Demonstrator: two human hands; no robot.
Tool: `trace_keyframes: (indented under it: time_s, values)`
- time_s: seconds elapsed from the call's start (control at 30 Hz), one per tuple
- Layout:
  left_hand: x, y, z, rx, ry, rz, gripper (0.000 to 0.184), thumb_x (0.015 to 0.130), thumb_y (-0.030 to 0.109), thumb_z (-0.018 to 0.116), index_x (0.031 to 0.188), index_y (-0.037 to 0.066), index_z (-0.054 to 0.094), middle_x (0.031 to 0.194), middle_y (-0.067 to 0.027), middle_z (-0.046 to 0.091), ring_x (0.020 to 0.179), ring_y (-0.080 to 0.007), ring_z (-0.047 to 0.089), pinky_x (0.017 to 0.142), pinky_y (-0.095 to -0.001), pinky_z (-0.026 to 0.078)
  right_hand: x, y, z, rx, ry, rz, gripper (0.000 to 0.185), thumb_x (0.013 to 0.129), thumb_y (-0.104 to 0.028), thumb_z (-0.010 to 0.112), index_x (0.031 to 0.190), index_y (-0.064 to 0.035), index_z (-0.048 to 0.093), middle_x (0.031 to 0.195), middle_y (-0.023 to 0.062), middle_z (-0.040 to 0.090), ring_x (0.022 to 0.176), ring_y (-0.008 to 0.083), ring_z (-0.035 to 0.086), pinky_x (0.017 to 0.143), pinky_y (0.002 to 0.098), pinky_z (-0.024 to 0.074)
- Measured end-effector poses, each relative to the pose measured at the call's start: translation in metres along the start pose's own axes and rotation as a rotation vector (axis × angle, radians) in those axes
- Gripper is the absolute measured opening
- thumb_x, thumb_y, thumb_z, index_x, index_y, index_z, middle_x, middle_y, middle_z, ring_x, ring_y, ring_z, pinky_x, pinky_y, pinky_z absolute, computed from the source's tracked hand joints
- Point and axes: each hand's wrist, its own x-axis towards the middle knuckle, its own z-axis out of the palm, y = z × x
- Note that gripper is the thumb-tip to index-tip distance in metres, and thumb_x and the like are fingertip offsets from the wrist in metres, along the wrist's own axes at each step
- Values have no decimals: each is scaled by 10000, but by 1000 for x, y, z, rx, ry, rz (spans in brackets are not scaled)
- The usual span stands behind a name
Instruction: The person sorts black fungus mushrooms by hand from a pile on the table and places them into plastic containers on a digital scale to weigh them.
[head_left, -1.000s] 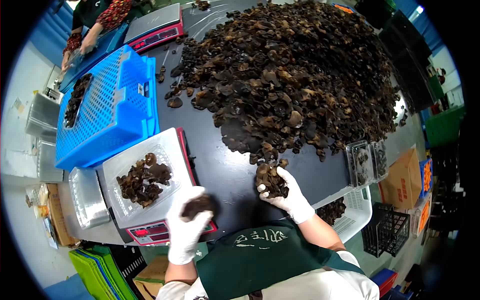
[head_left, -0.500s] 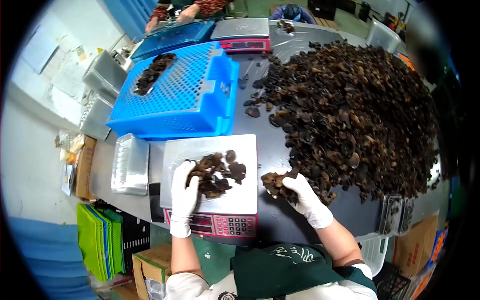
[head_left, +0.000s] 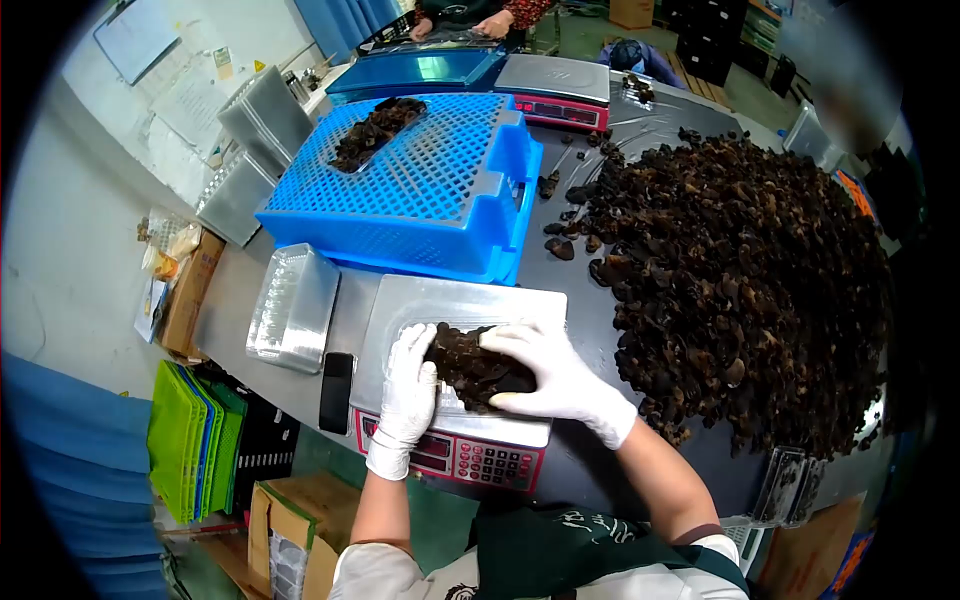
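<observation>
A pile of dark wood ear mushrooms lies in a clear plastic tray on the metal plate of a scale. My left hand, in a white glove, rests along the pile's left side, its fingers stretched out and touching it. From the right, my gloved right hand curls its fingers over the mushrooms and presses on them. Part of the tray is hidden under the mushrooms and hands. Red trim and a keypad show at the scale's front.
A large heap of wood ears covers the table's right. Behind the scale stands an upturned blue crate with a filled tray on top. Stacked clear trays and a phone lie left. Another person's hands are at the far end.
My right hand has moved left with its handful of wood ears, from beside the scale onto the tray. The pile there is fuller. The view has shifted slightly.
</observation>
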Motion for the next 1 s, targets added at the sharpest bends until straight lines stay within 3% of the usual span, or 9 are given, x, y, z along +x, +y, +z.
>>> trace_keyframes:
  time_s: [0.1, 0.23, 0.43, 0.5, 0.63, 0.7, 0.77, 0.83, 1.0]
  values:
    - [-4, -21, 3, -513, 88, -74, 514, 1036, 352, 356, 1396, -12, 393, 1403, -169, 450, 1315, -276, 415, 1120, -388, 288, -19, 2, -18, 174, 253, 88, 470, 741, -214, 741, 1164, -51, 616, 1139, 129, 616, 1086, 294, 578, 941, 376, 461]
    - [-4, -43, -12, -674, 163, -224, 566, 1049, 395, 288, 1395, -43, 377, 1424, -173, 426, 1340, -252, 393, 1140, -388, 273, -45, 0, -45, 216, 307, 329, 381, 776, -156, 701, 1126, -22, 628, 1075, 119, 637, 1034, 245, 599, 922, 345, 461]
    - [6, -39, -34, -521, 200, -163, 473, 1052, 314, 320, 1334, -36, 468, 1352, -140, 514, 1275, -227, 466, 1098, -353, 324, -63, 8, -30, 138, 318, 372, 243, 797, -59, 639, 1032, 0, 650, 1013, 108, 654, 933, 213, 612, 872, 312, 470]
    - [14, -14, -37, -326, 164, -143, 346, 933, 159, 540, 1249, 21, 562, 1257, -143, 570, 1188, -248, 531, 1042, -353, 382, -60, 4, -23, 75, 293, 276, 235, 779, -42, 671, 1013, -19, 658, 1009, 110, 646, 938, 244, 617, 858, 338, 484]
    - [17, 30, -20, 88, -29, 210, 578, 707, 316, 780, 1215, 94, 616, 1252, -186, 545, 1226, -400, 472, 1054, -455, 361, -37, -9, -11, -251, 268, 36, 349, 710, -109, 722, 1053, -88, 656, 1058, 104, 626, 985, 293, 584, 900, 404, 438]
    - [14, 53, -6, 209, -78, 283, 594, 677, 402, 789, 1188, 143, 633, 1320, -171, 499, 1278, -425, 399, 1075, -568, 271, -36, -6, -4, -423, 169, 84, 635, 666, -290, 764, 1234, -94, 561, 1239, 118, 543, 1163, 323, 478, 1007, 443, 349]
    - [12, 50, 10, 296, -110, 345, 486, 724, 377, 762, 1146, 161, 654, 1315, -150, 511, 1287, -412, 394, 1083, -580, 246, -38, -3, 0, -420, 118, 134, 742, 652, -342, 779, 1300, -93, 514, 1298, 132, 501, 1196, 332, 446, 1030, 440, 333]
    - [12, 40, 16, 202, -4, 391, 202, 730, 210, 754, 910, 141, 692, 1235, -119, 577, 1228, -393, 460, 1044, -548, 313, -45, 5, 0, -386, 38, 177, 796, 659, -379, 791, 1330, -76, 488, 1321, 140, 485, 1245, 341, 427, 1050, 448, 331]
    - [4, 20, 2, 70, 78, 288, 156, 701, 88, 737, 839, 97, 666, 1143, -109, 609, 1159, -377, 503, 979, -474, 402, -54, 6, -1, -313, 38, 167, 806, 655, -356, 804, 1332, -61, 481, 1351, 142, 471, 1274, 344, 414, 1069, 448, 326]
